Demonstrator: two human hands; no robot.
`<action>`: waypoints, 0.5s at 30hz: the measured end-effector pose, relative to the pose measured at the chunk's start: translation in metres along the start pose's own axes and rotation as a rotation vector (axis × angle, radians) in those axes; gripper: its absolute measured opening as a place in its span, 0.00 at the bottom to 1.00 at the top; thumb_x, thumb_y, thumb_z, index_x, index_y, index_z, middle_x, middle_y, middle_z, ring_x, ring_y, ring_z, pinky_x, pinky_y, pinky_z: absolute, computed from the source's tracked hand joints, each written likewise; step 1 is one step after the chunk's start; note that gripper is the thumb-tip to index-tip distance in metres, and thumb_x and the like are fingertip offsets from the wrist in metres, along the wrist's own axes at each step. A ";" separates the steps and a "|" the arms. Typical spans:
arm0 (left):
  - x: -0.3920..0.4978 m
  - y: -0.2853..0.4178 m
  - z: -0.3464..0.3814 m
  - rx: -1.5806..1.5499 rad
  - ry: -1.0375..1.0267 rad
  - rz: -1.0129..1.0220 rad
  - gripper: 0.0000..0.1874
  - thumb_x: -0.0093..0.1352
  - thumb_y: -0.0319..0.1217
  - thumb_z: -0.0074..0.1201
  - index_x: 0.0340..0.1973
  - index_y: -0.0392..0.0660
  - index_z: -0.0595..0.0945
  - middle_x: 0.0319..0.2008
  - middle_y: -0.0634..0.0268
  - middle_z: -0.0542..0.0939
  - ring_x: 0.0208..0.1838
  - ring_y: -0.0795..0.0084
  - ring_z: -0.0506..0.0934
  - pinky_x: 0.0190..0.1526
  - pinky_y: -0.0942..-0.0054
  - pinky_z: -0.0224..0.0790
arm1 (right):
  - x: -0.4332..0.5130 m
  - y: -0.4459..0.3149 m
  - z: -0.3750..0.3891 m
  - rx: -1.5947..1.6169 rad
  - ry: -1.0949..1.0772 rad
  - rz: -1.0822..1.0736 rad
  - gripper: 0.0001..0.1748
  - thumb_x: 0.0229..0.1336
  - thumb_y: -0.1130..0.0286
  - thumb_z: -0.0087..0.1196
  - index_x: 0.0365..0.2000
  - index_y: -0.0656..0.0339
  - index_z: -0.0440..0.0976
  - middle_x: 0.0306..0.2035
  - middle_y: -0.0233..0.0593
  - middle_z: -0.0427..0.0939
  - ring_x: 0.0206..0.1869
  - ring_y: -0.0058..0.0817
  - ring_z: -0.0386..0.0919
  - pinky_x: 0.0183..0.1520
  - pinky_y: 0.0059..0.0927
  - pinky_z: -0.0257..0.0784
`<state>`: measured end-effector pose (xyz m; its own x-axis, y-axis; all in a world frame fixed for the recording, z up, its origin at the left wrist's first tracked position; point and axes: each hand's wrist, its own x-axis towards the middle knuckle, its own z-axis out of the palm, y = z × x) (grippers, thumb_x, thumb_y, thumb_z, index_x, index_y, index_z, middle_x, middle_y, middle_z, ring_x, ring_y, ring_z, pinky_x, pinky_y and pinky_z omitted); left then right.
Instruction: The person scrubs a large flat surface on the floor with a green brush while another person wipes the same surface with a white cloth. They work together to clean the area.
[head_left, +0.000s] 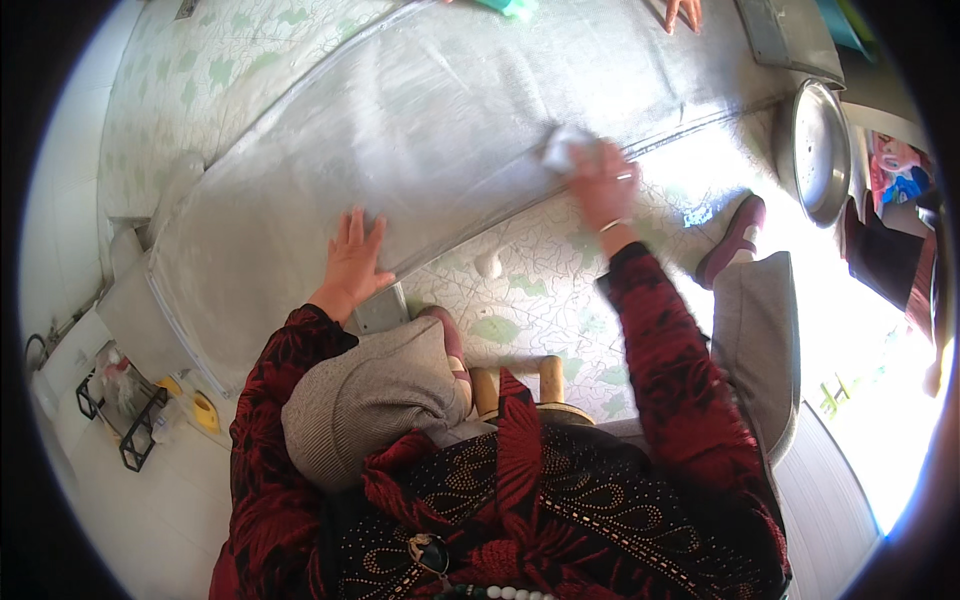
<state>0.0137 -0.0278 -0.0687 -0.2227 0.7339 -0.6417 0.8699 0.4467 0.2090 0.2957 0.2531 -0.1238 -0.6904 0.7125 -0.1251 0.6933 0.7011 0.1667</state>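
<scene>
A long translucent sheet (285, 187), shiny and slightly wrinkled, lies spread over a low surface in front of me. My left hand (354, 259) rests flat near its close edge with fingers apart and holds nothing. Farther right, my right hand (606, 180), blurred and wearing a ring, grips a whitish wad (566, 148) against the sheet beside its near edge. What the wad is made of cannot be told. At the top right another person's hand (683, 13) touches the sheet's far part.
A round metal basin (821, 154) stands on the right. My wooden stool (551, 379) is under me, over a leaf-patterned floor (525, 300) with a small whitish lump (488, 264). A green item (510, 6) shows at the top. A black-framed rack (139, 442) is at lower left.
</scene>
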 end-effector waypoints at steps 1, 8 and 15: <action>0.001 0.000 0.000 0.014 -0.013 -0.018 0.48 0.52 0.40 0.67 0.65 0.53 0.57 0.69 0.50 0.43 0.71 0.43 0.44 0.61 0.40 0.48 | 0.010 0.036 0.007 0.027 -0.097 0.148 0.28 0.56 0.52 0.49 0.59 0.31 0.59 0.58 0.42 0.61 0.62 0.44 0.59 0.56 0.60 0.59; 0.003 -0.004 0.008 0.005 0.001 0.007 0.49 0.51 0.41 0.67 0.65 0.52 0.57 0.68 0.44 0.46 0.70 0.40 0.44 0.60 0.40 0.51 | 0.004 0.045 0.014 0.153 -0.083 0.407 0.27 0.59 0.54 0.45 0.60 0.35 0.58 0.57 0.53 0.60 0.58 0.52 0.62 0.56 0.58 0.60; 0.002 0.002 -0.001 0.056 -0.007 0.037 0.52 0.49 0.44 0.67 0.65 0.50 0.56 0.67 0.41 0.43 0.69 0.39 0.44 0.61 0.42 0.47 | -0.044 -0.024 -0.001 0.468 0.075 -0.171 0.24 0.48 0.57 0.57 0.50 0.37 0.71 0.53 0.46 0.64 0.56 0.44 0.64 0.57 0.53 0.57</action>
<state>0.0149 -0.0246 -0.0683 -0.1872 0.7455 -0.6397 0.9007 0.3901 0.1910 0.3089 0.2049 -0.1215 -0.8034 0.5942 -0.0392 0.5752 0.7574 -0.3091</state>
